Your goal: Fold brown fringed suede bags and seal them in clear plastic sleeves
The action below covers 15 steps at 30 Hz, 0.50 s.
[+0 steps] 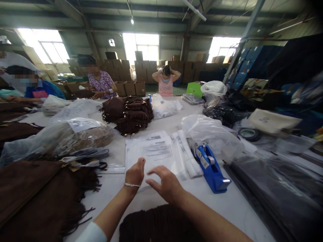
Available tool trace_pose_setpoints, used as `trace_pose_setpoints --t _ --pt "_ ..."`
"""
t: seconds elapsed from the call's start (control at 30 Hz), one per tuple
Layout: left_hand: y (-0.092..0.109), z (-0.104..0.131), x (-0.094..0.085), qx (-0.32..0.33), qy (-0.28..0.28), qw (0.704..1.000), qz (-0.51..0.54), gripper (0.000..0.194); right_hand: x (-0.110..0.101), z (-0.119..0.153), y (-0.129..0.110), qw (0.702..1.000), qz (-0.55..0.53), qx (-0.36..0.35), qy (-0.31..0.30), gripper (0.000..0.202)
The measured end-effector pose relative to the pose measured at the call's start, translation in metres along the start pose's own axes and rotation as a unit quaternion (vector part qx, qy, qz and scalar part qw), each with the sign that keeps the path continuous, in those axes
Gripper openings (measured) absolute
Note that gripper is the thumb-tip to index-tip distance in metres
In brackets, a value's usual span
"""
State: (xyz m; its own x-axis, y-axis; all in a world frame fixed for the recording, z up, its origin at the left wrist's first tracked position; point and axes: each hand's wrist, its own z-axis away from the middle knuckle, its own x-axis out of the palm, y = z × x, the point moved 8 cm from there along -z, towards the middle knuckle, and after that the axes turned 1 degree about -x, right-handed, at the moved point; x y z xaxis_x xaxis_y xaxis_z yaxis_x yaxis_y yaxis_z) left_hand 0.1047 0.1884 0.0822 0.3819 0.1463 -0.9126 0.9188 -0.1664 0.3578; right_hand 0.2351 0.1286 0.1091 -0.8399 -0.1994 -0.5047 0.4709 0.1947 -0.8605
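Nearest, brown fabric (156,223) is cut off by the lower edge and partly hidden by the right forearm. Beyond it, the left hand (135,173) is curled, fingers together; I cannot tell whether it pinches anything. The right hand (166,185) is spread, thumb apart from fingers. Just past both, clear bags (156,148) lie on the bench (234,205), their print too blurred to read. Farther left, a sheet's (83,124) dark marks are illegible.

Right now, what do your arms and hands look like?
The left hand is ungloved, with a thin silvery bracelet at the wrist and a pale sleeve up the forearm. The right hand is ungloved, with no bracelet or sleeve in view.
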Motion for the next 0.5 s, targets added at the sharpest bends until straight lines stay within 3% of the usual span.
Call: trace_pose_setpoints --t 0.03,0.1,0.17,0.23,0.33,0.4,0.43,0.5 --pt "0.007 0.005 0.0 0.022 -0.01 1.0 -0.002 0.031 -0.009 -0.006 -0.007 0.994 0.098 -0.034 0.033 0.03" --pt "0.018 0.016 0.001 0.067 -0.044 0.997 0.001 0.03 -0.02 -0.019 0.003 0.976 0.213 -0.023 0.045 0.029" --pt "0.018 0.028 -0.001 0.092 -0.082 0.992 0.008 0.028 -0.029 -0.022 0.032 0.975 0.221 0.024 0.031 0.023" --pt "0.001 0.039 -0.009 0.081 -0.104 0.991 0.015 0.023 -0.044 -0.01 0.058 0.978 0.196 0.049 0.044 0.023" --pt "-0.044 0.055 -0.031 0.022 -0.09 0.996 0.015 0.017 -0.074 0.027 0.085 0.981 0.138 0.073 0.111 0.026" --pt "-0.078 0.067 -0.042 -0.071 -0.064 0.993 0.07 0.025 -0.091 0.054 0.1 0.978 0.077 0.092 0.171 0.029" --pt "-0.093 0.075 -0.042 -0.134 -0.055 0.982 0.124 0.033 -0.096 0.067 0.107 0.973 0.038 0.104 0.202 0.033" --pt "-0.108 0.092 -0.027 -0.252 -0.055 0.932 0.254 0.045 -0.097 0.086 0.125 0.957 -0.053 0.132 0.254 0.047"
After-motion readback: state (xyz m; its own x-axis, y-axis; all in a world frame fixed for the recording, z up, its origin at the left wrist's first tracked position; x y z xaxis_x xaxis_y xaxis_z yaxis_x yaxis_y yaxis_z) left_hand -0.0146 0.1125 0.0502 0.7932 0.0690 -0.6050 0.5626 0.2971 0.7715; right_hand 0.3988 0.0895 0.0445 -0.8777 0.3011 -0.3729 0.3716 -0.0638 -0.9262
